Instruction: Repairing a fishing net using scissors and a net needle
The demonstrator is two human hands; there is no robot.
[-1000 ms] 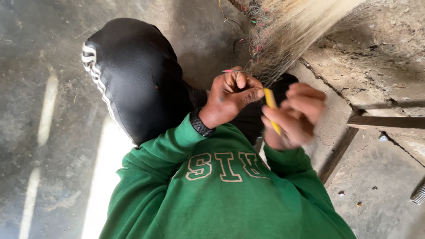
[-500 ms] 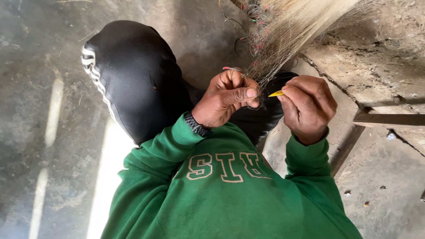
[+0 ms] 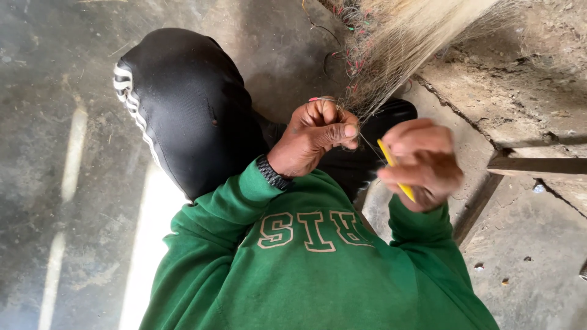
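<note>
A pale fishing net (image 3: pixel 397 43) with red and green threads hangs down from the top of the view to my hands. My left hand (image 3: pixel 315 137) pinches the net's lower edge between thumb and fingers; a dark band sits on that wrist. My right hand (image 3: pixel 422 162), blurred by motion, grips a thin yellow netting needle (image 3: pixel 394 168) just right of the left hand. A fine thread runs from the net toward the needle. Both hands sit above my lap, over green sleeves.
My raised knee in black trousers with white stripes (image 3: pixel 183 104) fills the left middle. A grey concrete floor (image 3: pixel 55 153) lies around me. A wooden bar (image 3: pixel 538 165) and a cracked concrete slab (image 3: pixel 526 91) lie to the right.
My right hand has pulled the yellow needle away from the net, down and to the right. The left hand has kept its pinch on the net's edge.
</note>
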